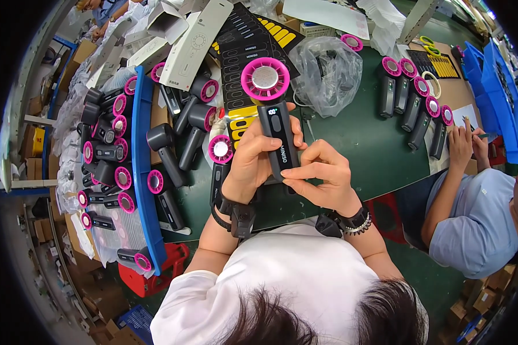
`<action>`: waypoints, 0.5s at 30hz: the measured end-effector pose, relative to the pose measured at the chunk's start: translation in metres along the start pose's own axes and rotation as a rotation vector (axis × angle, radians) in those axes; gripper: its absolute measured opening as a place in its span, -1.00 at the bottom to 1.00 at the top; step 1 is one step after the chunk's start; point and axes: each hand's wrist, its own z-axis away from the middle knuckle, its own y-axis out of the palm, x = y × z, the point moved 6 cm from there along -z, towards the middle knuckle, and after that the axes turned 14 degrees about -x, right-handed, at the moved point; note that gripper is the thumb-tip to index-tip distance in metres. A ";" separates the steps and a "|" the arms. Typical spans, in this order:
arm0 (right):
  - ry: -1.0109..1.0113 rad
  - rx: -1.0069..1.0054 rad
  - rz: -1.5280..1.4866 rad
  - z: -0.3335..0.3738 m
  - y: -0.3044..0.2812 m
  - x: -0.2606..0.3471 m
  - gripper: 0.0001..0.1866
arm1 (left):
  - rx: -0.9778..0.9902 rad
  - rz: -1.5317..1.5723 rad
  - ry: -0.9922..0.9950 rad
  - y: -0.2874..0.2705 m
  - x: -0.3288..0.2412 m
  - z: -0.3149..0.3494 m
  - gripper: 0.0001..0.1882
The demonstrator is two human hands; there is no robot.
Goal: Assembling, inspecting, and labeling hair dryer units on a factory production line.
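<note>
A black handheld fan [277,129] with a pink ringed head stands out in front of me, its lit display and buttons facing up. My left hand [253,156] is wrapped round its handle, with the thumb on the front face. At the handle's lower end, my right hand [325,177] pinches with thumb and forefinger; its other fingers curl in. Just left of my left hand, another handheld fan [220,150] lies on the green table [351,152], partly hidden by my wrist. Beyond the held fan lie black and yellow sticker sheets [246,63].
On the left, a blue tray [145,201] holds several fans, with more lying beside it. White boxes [194,45] pile up at the back left. A clear plastic bag [328,75] sits behind. To the right, several fans [411,109] stand near a co-worker [472,213].
</note>
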 end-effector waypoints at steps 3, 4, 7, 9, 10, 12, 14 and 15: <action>0.019 0.004 -0.002 0.000 0.000 -0.001 -0.76 | -0.010 -0.014 0.014 0.001 0.000 0.000 -0.41; 0.020 0.005 -0.003 0.001 0.000 -0.002 -0.77 | -0.051 -0.068 0.020 0.001 0.000 0.001 -0.42; 0.022 0.006 -0.003 0.001 0.001 -0.003 -0.77 | -0.134 -0.175 0.031 -0.002 0.001 0.001 -0.44; 0.032 0.006 -0.008 0.002 0.001 -0.004 -0.77 | -0.129 -0.155 0.035 -0.002 0.000 0.001 -0.45; 0.037 0.006 -0.011 0.002 0.001 -0.004 -0.77 | -0.125 -0.145 0.038 -0.002 0.000 0.001 -0.45; 0.044 0.007 -0.016 0.002 0.001 -0.005 -0.77 | -0.127 -0.148 0.041 -0.002 0.000 0.001 -0.44; 0.056 0.009 -0.028 0.003 0.001 -0.007 -0.76 | -0.130 -0.154 0.049 -0.002 -0.001 0.001 -0.44; 0.056 0.009 -0.028 0.003 0.001 -0.008 -0.76 | -0.130 -0.154 0.049 -0.002 -0.001 0.001 -0.44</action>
